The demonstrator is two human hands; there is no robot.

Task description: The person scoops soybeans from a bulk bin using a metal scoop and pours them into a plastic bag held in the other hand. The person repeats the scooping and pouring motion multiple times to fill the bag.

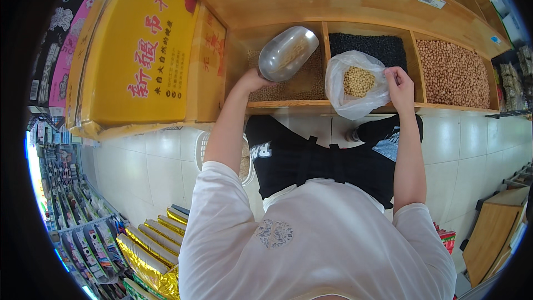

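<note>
My left hand [257, 81] is closed around the handle end of a metal scoop [272, 56], which is held above the left wooden compartment. A few pale beans lie inside the scoop. Below it, soybeans [310, 85] thinly cover part of the compartment's floor. My right hand [400, 87] pinches the right rim of a clear plastic bag [356, 106]. The bag's mouth gapes upward, and a heap of soybeans [359, 81] lies inside. It hangs at the front of the middle compartment, overlapping the black beans [366, 46] there.
To the right is a compartment of brown peanuts or beans [452, 75]. A higher wooden shelf [287, 2] with price tags runs behind. A yellow printed box [137, 58] stands at left. A white basket [202, 150] sits on the floor; gold packages [150, 246] are at lower left.
</note>
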